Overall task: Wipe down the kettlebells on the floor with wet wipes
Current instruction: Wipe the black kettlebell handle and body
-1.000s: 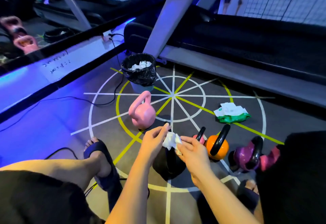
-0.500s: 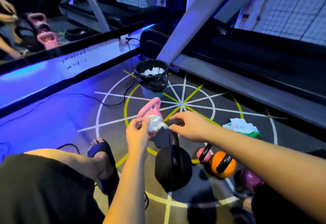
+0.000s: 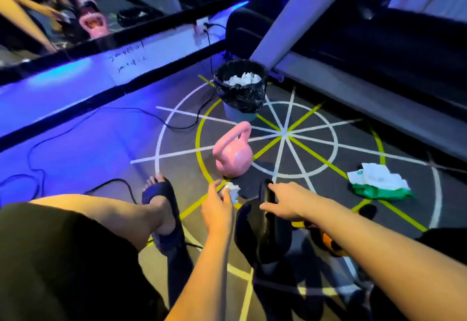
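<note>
A black kettlebell (image 3: 265,240) stands on the floor right in front of me. My right hand (image 3: 284,203) rests on its upright handle, fingers laid over the top. Just left of it, my left hand (image 3: 217,209) pinches a crumpled white wet wipe (image 3: 232,192). A pink kettlebell (image 3: 233,155) sits beyond the hands, apart from both. An orange kettlebell (image 3: 328,243) shows partly behind my right forearm.
A bin (image 3: 240,93) lined with a black bag and holding used wipes stands behind the pink kettlebell. A green pack of wet wipes (image 3: 379,181) lies at the right. Black cables (image 3: 106,113) trail at the left. My sandalled foot (image 3: 161,204) is near the left hand. A treadmill frame (image 3: 353,88) crosses behind.
The wipe has passed fully into my left hand. My right hand has let go of it and dropped onto the black kettlebell's handle. The view has tilted down and left.
</note>
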### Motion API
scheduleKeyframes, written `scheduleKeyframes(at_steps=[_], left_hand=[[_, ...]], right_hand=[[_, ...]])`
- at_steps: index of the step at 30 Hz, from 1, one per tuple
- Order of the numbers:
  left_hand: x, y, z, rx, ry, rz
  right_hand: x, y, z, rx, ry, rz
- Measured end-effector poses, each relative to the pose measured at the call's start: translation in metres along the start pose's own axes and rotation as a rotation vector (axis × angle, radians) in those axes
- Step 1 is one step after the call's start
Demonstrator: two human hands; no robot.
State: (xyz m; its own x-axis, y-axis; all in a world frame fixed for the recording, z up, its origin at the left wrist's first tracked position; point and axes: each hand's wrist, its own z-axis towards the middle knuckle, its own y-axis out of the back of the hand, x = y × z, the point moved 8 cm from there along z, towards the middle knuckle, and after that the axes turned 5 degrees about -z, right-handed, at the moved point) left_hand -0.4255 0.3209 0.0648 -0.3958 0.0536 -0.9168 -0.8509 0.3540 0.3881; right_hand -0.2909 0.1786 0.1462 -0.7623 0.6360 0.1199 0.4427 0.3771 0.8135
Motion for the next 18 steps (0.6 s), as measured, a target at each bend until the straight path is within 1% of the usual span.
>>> scheduleKeyframes(at_steps=[1,4,8,10,12,13,15,17,18], left_hand=[[0.005,-0.007,-0.001,0.031,-0.022,0.025],[0.02,-0.031,-0.001,0.113,0.005,0.042],[0.019,-0.06,0.004,0.19,0.008,-0.014],[0.024,-0.083,0.006,0.307,0.005,-0.01],[0.028,-0.103,0.001,0.459,-0.04,0.1],[0.032,-0.108,-0.001,0.496,-0.072,0.163],[0.04,-0.111,-0.001,0.528,-0.088,0.233],[0.042,-0.114,0.005,0.54,-0.046,0.273],[0.041,-0.115,0.01,0.532,0.0,0.242]], right_hand=[[-0.002,-0.003,0.003,0.0,-0.004,-0.012],[-0.01,-0.006,0.011,0.023,-0.021,0.001],[-0.016,-0.009,0.012,0.058,-0.034,0.055],[-0.018,-0.008,0.012,0.045,-0.029,0.068],[-0.018,-0.005,0.012,0.036,-0.023,0.078],[-0.017,-0.003,0.012,0.034,-0.02,0.084],[-0.015,0.001,0.011,0.037,-0.01,0.086],[-0.012,0.004,0.011,0.039,0.004,0.075],[-0.012,0.004,0.012,0.04,0.009,0.068]])
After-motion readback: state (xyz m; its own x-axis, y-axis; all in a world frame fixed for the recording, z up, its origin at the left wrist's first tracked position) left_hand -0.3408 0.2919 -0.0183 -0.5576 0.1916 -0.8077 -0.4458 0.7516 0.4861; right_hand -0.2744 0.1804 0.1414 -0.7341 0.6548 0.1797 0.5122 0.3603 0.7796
